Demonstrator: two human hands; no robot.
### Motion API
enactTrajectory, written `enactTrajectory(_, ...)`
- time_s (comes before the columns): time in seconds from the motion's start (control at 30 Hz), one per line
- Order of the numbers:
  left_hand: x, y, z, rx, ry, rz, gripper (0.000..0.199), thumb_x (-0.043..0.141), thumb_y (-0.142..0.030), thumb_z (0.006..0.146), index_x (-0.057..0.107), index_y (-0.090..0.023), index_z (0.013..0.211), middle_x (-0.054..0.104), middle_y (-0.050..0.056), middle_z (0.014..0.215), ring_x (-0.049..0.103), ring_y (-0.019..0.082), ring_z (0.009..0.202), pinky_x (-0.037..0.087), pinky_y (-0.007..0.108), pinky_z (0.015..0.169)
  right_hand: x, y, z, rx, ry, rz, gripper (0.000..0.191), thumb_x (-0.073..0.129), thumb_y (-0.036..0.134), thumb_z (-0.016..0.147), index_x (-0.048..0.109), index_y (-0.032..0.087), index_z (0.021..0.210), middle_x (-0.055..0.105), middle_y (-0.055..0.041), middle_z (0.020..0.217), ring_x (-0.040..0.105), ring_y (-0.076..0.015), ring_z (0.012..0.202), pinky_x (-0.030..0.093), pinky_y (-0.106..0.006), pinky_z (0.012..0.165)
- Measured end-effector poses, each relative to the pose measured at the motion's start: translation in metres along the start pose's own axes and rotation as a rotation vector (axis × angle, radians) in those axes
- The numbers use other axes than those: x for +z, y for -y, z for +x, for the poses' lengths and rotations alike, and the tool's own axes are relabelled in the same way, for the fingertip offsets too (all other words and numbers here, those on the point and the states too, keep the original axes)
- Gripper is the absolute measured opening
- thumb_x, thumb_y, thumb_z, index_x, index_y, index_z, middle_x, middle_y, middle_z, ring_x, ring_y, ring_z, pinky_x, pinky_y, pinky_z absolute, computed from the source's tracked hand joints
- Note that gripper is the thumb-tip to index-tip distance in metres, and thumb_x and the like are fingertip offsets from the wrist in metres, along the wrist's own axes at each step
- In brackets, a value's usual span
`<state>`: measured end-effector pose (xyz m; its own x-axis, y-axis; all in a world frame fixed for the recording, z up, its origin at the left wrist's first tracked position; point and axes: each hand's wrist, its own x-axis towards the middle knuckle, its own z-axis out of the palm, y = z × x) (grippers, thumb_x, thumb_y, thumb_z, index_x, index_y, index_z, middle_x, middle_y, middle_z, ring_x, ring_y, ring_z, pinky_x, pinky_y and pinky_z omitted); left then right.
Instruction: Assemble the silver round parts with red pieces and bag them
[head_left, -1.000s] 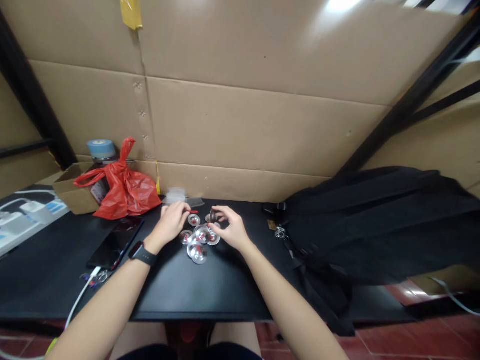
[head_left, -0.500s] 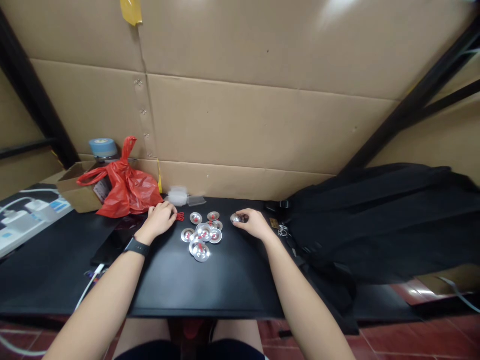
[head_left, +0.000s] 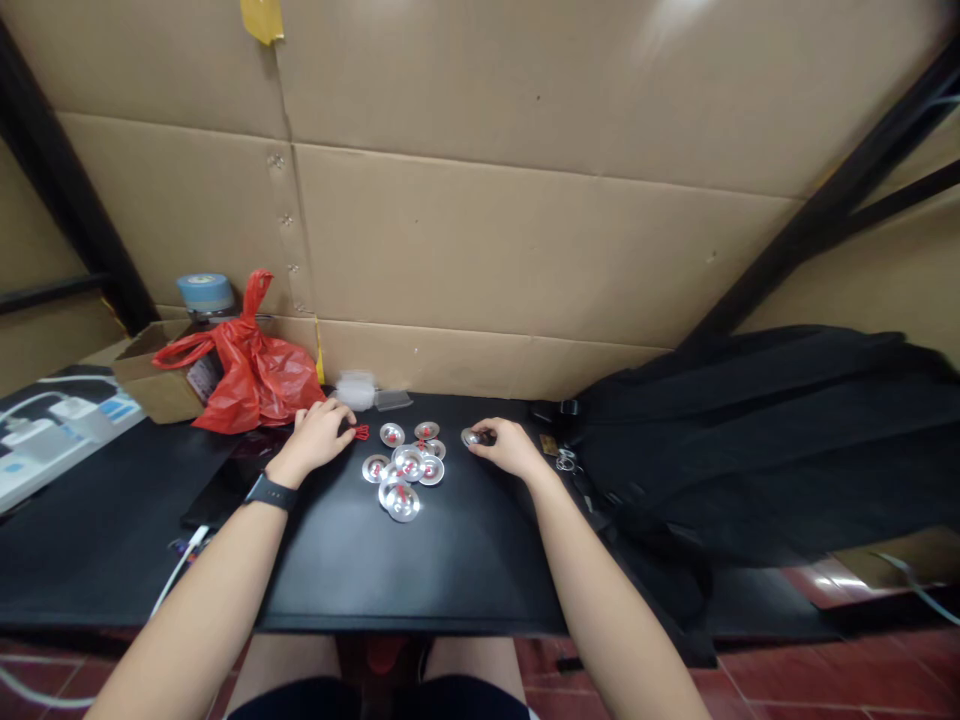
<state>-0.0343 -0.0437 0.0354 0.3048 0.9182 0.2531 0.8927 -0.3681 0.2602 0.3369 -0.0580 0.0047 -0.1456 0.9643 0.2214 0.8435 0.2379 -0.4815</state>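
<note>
My right hand (head_left: 508, 447) grips a small silver cymbal (head_left: 470, 437) between thumb and fingers, low over the black table. The fingers hide part of that cymbal. To the left lies a loose group of several more small cymbals (head_left: 403, 504), domed in the middle, with bits of red cord on them. Some overlap in a pile; others lie singly behind it. My left hand (head_left: 322, 436), with a black watch on the wrist, rests on the table, its thumb and fingers apart. A little bundle of red cord (head_left: 362, 432) lies right at its fingertips.
At the back left, a red plastic bag (head_left: 259, 375) leans by a cardboard box (head_left: 154, 390). A phone (head_left: 225, 490) lies under my left forearm, and a power strip (head_left: 60, 450) is farther left. Clear plastic pieces (head_left: 356, 392) sit behind. A black backpack (head_left: 765, 450) fills the right.
Almost nothing differs. My left hand has shifted very slightly, its fingers a little more spread beside the red cord. My right hand keeps its hold on the cymbal in the same place.
</note>
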Motion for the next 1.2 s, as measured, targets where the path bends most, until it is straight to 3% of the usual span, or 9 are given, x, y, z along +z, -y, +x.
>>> enactTrajectory(0.33,0.003,-0.005,0.0,0.033,0.008,0.002,0.018,0.058,-0.029,0.086,0.065,-0.025,0.102,0.064,0.008,0.113,0.055,0.031,0.109,0.039,0.044,0.089,0.001,0.002,0.0,-0.024,-0.004,0.001,0.026,0.073,0.03,0.076,0.075,0.023,0.101,0.074,-0.0058,0.097,0.068,-0.0221,0.09,0.053,-0.033,0.083)
enactTrajectory(0.53,0.017,-0.022,-0.001,0.207,-0.043,-0.077,0.019,0.054,-0.03,0.092,0.065,-0.027,0.108,0.064,0.006,0.116,0.054,0.027,0.111,0.036,0.04,0.092,0.002,0.005,0.001,-0.037,0.0,-0.018,0.025,0.071,0.028,0.078,0.075,0.023,0.102,0.074,-0.0058,0.098,0.068,-0.0213,0.09,0.052,-0.032,0.083)
enactTrajectory(0.77,0.028,-0.041,0.005,0.32,-0.024,-0.036,0.028,0.043,-0.034,0.101,0.07,-0.029,0.109,0.067,0.005,0.106,0.054,0.023,0.104,0.031,0.036,0.082,0.002,0.009,-0.001,-0.026,-0.015,-0.016,0.022,0.073,0.027,0.077,0.076,0.023,0.099,0.073,-0.0066,0.101,0.067,-0.0219,0.094,0.05,-0.032,0.087)
enactTrajectory(1.03,0.028,-0.044,0.008,0.295,-0.005,-0.01,0.02,0.052,-0.03,0.098,0.07,-0.025,0.092,0.07,0.003,0.1,0.056,0.022,0.101,0.028,0.035,0.078,-0.001,0.012,-0.001,-0.005,0.013,-0.081,0.025,0.071,0.018,0.075,0.076,0.026,0.099,0.073,-0.0043,0.103,0.067,-0.0205,0.091,0.05,-0.028,0.082)
enactTrajectory(1.2,0.03,-0.044,0.01,0.241,0.009,0.011,0.019,0.052,-0.025,0.096,0.067,-0.022,0.086,0.07,0.005,0.099,0.056,0.023,0.1,0.028,0.035,0.078,0.0,0.01,-0.001,0.005,0.032,-0.095,0.023,0.07,0.023,0.077,0.075,0.027,0.099,0.072,-0.0036,0.102,0.066,-0.0198,0.087,0.049,-0.028,0.077)
